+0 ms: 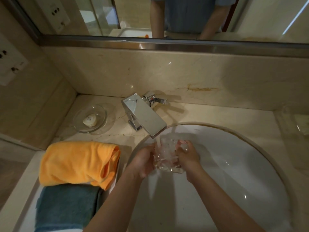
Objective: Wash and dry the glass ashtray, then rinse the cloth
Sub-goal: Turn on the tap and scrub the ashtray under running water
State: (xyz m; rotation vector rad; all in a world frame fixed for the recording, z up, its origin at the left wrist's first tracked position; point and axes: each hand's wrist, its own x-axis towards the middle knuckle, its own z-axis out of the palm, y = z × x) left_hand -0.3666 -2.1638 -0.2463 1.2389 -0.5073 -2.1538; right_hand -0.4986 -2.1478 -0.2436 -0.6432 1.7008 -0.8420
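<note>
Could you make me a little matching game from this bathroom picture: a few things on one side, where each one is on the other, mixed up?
Things:
1. glass ashtray
2. soap
3. orange cloth
4. blue towel

Places:
A. in a clear glass dish left of the tap
B. nearest the camera, at the counter's left edge
C. held in both hands under running water
D. on the counter between the dish and the blue towel

Pairs: 1-C, 2-A, 3-D, 4-B
</note>
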